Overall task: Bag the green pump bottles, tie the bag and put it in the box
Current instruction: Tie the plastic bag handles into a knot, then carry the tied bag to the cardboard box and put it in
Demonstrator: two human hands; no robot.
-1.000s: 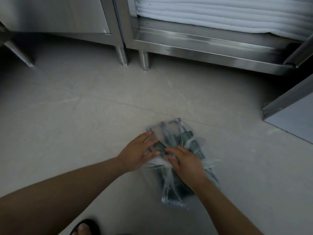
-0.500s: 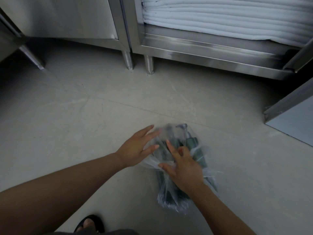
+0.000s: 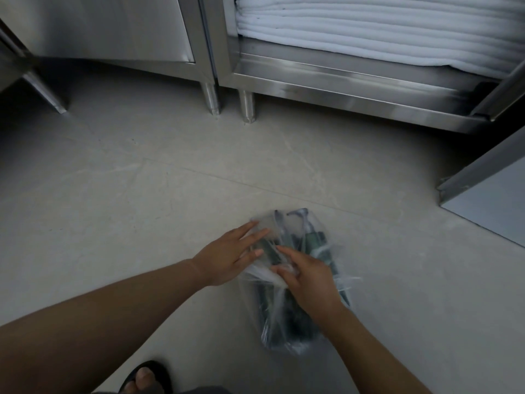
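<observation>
Underfoot, a pale grey tiled floor (image 3: 113, 209) fills most of the view; beyond the clear plastic bag (image 3: 284, 336) stand stainless-steel cabinets (image 3: 341, 89) on short legs, one shelf stacked with folded white towels (image 3: 369, 32), and a steel door (image 3: 488, 200) juts in at the bag's far right. The bag lies flat on that floor with the green pump bottles (image 3: 315, 245) inside, pump heads at its far end. The left hand (image 3: 230, 257) rests on the bag's far-left part with fingers straight and spread, the right hand (image 3: 309, 280) sits on the bag's middle, pinching gathered film between thumb and curled fingers, and a sandalled foot (image 3: 147, 376) shows nearer than the bag, to its left.
</observation>
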